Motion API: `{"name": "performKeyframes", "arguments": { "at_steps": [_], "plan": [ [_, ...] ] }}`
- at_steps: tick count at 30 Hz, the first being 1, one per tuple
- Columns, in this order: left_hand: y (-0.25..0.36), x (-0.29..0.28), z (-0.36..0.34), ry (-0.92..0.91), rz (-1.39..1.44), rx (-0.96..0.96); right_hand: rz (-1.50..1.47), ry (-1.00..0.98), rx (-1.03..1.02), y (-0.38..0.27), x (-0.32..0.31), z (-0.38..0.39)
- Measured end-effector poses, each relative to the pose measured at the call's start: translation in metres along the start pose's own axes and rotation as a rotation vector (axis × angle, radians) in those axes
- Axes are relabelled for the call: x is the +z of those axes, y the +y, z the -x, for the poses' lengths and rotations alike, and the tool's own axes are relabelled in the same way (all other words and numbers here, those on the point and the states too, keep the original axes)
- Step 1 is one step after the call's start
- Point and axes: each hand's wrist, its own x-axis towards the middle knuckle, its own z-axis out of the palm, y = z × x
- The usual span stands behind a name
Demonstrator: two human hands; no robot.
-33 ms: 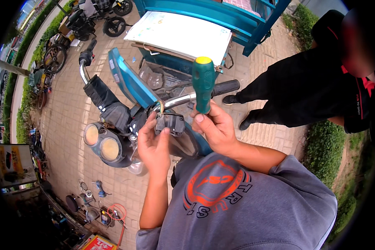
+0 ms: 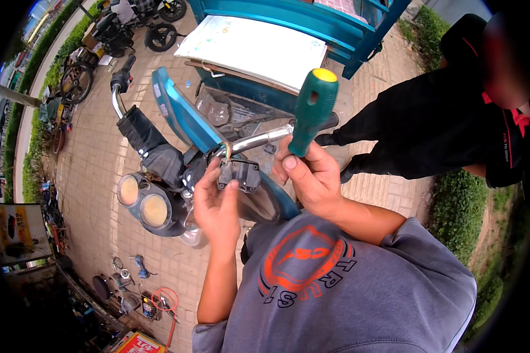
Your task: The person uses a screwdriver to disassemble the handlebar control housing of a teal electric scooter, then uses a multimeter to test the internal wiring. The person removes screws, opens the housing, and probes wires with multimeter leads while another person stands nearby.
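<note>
In the middle of the view, my left hand (image 2: 217, 206) is closed on a small black housing (image 2: 239, 175), with several thin coloured wires (image 2: 227, 150) rising from its top. Just to the right, my right hand (image 2: 312, 176) grips a green screwdriver (image 2: 313, 109) with a yellow cap, handle up; its blade is hidden. Behind both hands runs a chrome handlebar (image 2: 253, 140) of a vehicle with a teal fairing (image 2: 182, 103) and a pair of round lamps (image 2: 154, 210) on the left.
A teal cargo bed (image 2: 359, 41) with a white board (image 2: 250, 44) stands ahead. A person (image 2: 430, 123) in dark clothes stands at the right beside bushes (image 2: 458, 217). Parked scooters (image 2: 118, 35) line the back left; tools and parts (image 2: 126, 276) lie on the paving at lower left.
My right hand has shifted a little to the right with the screwdriver, whose top now tilts to the right and sits slightly higher. My left hand is nearly unmoved.
</note>
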Motion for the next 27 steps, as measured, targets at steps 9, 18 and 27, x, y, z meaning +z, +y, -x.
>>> {"name": "performKeyframes", "arguments": {
  "at_steps": [9, 18, 27],
  "plan": [
    [0.022, 0.004, -0.015, 0.006, -0.721, 0.284, 0.595, -0.163, -0.429, 0.009, -0.003, -0.027],
    [0.032, 0.001, -0.035, -0.011, -0.764, 0.397, 0.757, -0.19, -0.552, 0.019, 0.006, -0.038],
    [0.03, 0.003, -0.036, -0.02, -0.739, 0.426, 0.699, -0.152, -0.616, 0.024, 0.009, -0.049]
  ]
}}
